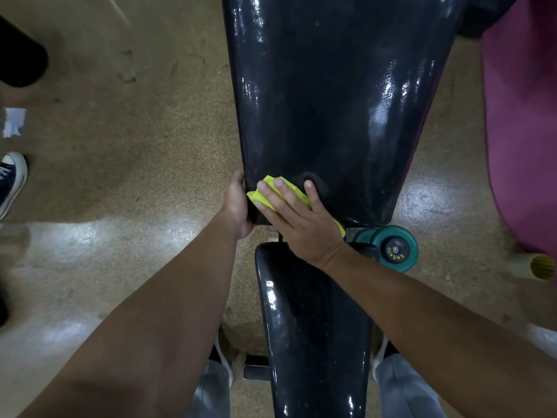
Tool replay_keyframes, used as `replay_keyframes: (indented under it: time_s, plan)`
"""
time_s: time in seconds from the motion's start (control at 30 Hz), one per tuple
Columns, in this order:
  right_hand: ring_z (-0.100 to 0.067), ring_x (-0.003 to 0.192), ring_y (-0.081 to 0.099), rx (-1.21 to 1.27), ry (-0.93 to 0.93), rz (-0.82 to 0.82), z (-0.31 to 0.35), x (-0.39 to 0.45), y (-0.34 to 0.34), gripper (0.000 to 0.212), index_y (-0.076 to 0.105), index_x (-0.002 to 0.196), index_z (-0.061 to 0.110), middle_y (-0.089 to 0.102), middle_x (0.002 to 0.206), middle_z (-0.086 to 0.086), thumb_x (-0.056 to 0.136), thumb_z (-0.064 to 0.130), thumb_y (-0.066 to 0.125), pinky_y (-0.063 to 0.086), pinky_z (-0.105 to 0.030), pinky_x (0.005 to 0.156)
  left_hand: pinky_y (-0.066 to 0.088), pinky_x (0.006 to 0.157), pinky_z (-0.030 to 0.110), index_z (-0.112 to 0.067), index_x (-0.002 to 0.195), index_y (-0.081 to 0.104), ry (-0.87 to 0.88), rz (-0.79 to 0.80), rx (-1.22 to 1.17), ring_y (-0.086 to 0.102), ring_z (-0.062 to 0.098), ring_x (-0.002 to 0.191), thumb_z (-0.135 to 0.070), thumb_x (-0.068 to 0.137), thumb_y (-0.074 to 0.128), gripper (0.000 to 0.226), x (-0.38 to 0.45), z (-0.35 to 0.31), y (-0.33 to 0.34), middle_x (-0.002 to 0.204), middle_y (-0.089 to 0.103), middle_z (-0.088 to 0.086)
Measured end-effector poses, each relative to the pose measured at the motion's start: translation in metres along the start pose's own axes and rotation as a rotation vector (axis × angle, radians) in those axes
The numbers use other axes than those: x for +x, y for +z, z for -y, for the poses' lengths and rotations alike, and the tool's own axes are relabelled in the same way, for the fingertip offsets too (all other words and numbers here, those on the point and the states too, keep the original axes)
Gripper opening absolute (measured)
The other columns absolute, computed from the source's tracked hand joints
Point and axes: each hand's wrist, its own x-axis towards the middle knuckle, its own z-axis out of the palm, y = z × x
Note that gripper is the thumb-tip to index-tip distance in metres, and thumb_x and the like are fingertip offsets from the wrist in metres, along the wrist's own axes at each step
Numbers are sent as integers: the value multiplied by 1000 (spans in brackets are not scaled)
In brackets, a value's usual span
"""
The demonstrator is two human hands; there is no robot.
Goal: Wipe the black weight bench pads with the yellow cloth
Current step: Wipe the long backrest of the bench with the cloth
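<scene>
The glossy black back pad of the weight bench runs away from me up the middle of the view. The narrower black seat pad lies below it, between my legs. A folded yellow cloth rests on the near left corner of the back pad. My right hand lies flat on the cloth with its fingers spread, pressing it against the pad. My left hand grips the pad's left edge right beside the cloth.
A teal dumbbell lies on the speckled floor to the right of the gap between the pads. A magenta mat fills the right side. Another person's dark sneaker stands at the far left. A black cylinder sits upper left.
</scene>
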Motion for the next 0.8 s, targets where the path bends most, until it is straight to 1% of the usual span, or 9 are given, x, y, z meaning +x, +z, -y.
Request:
replay_keyframes:
  time_s: [0.07,0.13,0.23,0.33,0.43,0.53,0.67,0.73,0.8]
  plan:
    - [-26,155,27,10,13,19,15,4,2,60,36,159,15,32,167,-4,100,19,46,7,-56,126,59,81,33,-17,104,79,8,-21,-14,80,21,94,-63,104,29,67,1,3,1,101,83,6]
    - [-24,155,26,-6,-31,51,17,3,4,62,34,160,16,30,168,-2,100,22,46,5,-55,127,59,84,33,-16,104,79,-1,-26,-12,79,21,95,-64,104,30,69,2,3,0,100,82,5]
    - [-24,155,28,13,-54,50,0,-5,0,60,32,161,17,29,168,-3,103,21,45,9,-54,127,58,91,39,-17,110,78,-3,-39,5,76,26,106,-64,104,26,70,2,2,2,108,82,8]
    - [-26,155,29,45,48,2,-13,-5,-5,60,35,160,18,32,167,-5,102,10,44,13,-57,125,56,102,46,-17,123,76,31,-40,-6,72,31,118,-63,103,22,73,0,4,6,121,79,12]
    - [-28,154,26,54,126,19,2,5,-7,58,35,160,17,34,166,-5,103,8,35,10,-60,124,59,93,40,-16,118,77,36,-51,-10,76,27,109,-65,103,22,75,1,5,7,115,81,10]
    - [-24,155,24,12,-7,112,19,1,-2,57,28,162,17,27,169,-1,105,16,24,5,-56,126,59,82,32,-17,106,78,7,-70,-45,78,22,95,-67,103,28,70,4,4,5,97,82,6]
    - [-22,154,30,29,-141,83,-9,-26,4,52,34,160,18,30,168,-2,108,19,35,8,-52,127,58,89,37,-19,112,78,23,-73,-43,75,26,104,-65,102,27,69,3,5,8,108,82,7]
    - [-22,153,33,9,-210,77,-31,-43,1,52,35,160,19,29,167,-1,108,16,33,8,-52,128,58,94,43,-23,115,78,32,-94,-38,74,29,110,-66,102,26,69,-1,7,12,113,81,7]
    - [-23,155,28,-5,-173,57,-48,-57,-1,56,35,160,23,28,167,1,106,10,33,5,-53,128,57,100,46,-23,115,78,47,-114,-62,72,30,115,-65,102,27,67,0,7,12,115,81,8]
